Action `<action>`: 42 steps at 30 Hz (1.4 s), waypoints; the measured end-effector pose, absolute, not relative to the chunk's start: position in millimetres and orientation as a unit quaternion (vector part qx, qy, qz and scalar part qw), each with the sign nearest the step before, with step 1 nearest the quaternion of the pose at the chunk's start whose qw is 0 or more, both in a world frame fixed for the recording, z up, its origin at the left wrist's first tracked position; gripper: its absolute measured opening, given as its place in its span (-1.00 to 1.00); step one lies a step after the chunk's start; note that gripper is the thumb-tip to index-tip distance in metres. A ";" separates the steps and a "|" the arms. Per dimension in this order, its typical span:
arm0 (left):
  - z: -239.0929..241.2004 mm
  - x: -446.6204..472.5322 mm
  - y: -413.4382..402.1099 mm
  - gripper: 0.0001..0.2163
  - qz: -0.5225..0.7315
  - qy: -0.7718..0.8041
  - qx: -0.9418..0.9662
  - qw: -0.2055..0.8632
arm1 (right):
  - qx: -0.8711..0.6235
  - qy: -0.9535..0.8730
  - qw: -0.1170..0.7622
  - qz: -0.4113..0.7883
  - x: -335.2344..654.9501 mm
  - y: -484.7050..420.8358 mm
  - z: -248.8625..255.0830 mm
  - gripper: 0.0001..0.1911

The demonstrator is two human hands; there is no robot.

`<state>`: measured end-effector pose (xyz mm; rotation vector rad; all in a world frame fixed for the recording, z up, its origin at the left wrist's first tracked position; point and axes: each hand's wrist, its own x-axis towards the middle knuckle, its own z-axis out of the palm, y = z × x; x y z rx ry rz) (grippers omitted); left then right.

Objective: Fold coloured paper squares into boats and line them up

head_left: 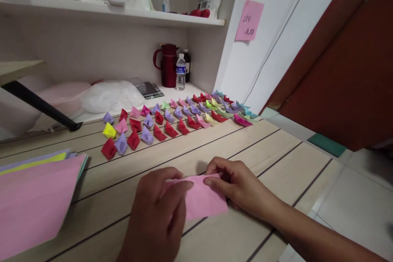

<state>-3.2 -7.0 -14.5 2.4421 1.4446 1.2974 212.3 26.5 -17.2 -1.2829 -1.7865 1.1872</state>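
Between my two hands is a piece of pink paper (205,200), its upper edge pinched and its lower edge hanging towards me over the wooden table. My left hand (161,208) grips the paper's left end, with the thumb lying along the top edge and part of the paper hidden behind the fingers. On the other end, my right hand (235,182) is closed, thumb in front and fingers behind. Beyond the hands, rows of small folded paper boats (159,133) in red, purple, pink, yellow, green and blue stand on the table.
A stack of coloured paper sheets (37,200), pink on top, lies at the left. Behind the boats, a white shelf unit (123,45) holds a dark red jug (168,65), a water bottle (181,71) and a plastic bag (112,96). A pink note (249,20) hangs on the wall.
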 end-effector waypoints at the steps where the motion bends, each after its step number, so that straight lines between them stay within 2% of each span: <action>1: -17.9 -0.7 -7.0 -0.75 0.386 0.437 0.813 0.004 | -0.489 -0.687 0.321 0.431 212.4 25.8 -17.8 -0.94; 2: -21.7 1.1 -6.2 -0.74 0.355 0.415 0.838 0.000 | -0.491 -0.701 0.326 0.401 212.7 25.2 -18.6 -0.92; 6: -35.6 2.0 -1.4 -0.72 0.270 0.412 0.870 0.008 | -0.482 -0.764 0.340 0.262 215.4 24.7 -22.8 -0.61; 9: -39.6 0.3 -0.4 -0.73 0.260 0.426 0.866 0.026 | -0.431 -0.808 0.333 0.224 216.7 25.9 -23.7 -0.72; 13: -37.4 -0.6 -0.1 -0.71 0.269 0.446 0.851 0.060 | -0.361 -0.871 0.263 0.204 215.4 28.6 -21.9 -0.90; 17: -32.3 0.8 0.3 -0.67 0.218 0.458 0.861 0.029 | -0.361 -0.883 0.247 0.170 213.7 28.8 -21.5 -0.93; 21: -29.1 6.2 -4.3 -0.69 0.179 0.491 0.852 -0.036 | -0.364 -0.889 0.267 0.074 211.8 23.2 -22.5 -0.91; 24: -33.2 11.3 -12.9 -0.73 0.174 0.490 0.848 -0.104 | -0.327 -0.910 0.248 0.052 211.0 16.2 -22.1 -0.80; 30: -54.8 13.9 -53.1 -0.64 0.168 0.481 0.827 -0.238 | -0.290 -0.930 0.147 0.171 229.3 -8.9 -14.4 -0.54; 33: -64.2 11.4 -79.9 -0.65 0.172 0.448 0.816 -0.323 | -0.264 -0.944 0.106 0.166 243.6 -30.2 -10.9 -0.33; 35: -71.3 11.2 -96.2 -0.62 0.181 0.438 0.816 -0.331 | -0.238 -0.954 0.100 0.152 250.3 -44.5 -12.7 -0.27; 37: -80.5 13.3 -109.9 -0.60 0.210 0.440 0.813 -0.319 | -0.221 -0.959 0.117 0.133 253.8 -55.6 -19.4 -0.30; 40: -96.2 19.5 -124.0 -0.60 0.274 0.435 0.789 -0.337 | -0.256 -0.943 0.184 0.104 254.7 -64.2 -33.7 -0.51; 42: -104.8 24.0 -129.4 -0.60 0.299 0.426 0.779 -0.349 | -0.278 -0.927 0.226 0.108 254.4 -65.6 -39.8 -0.57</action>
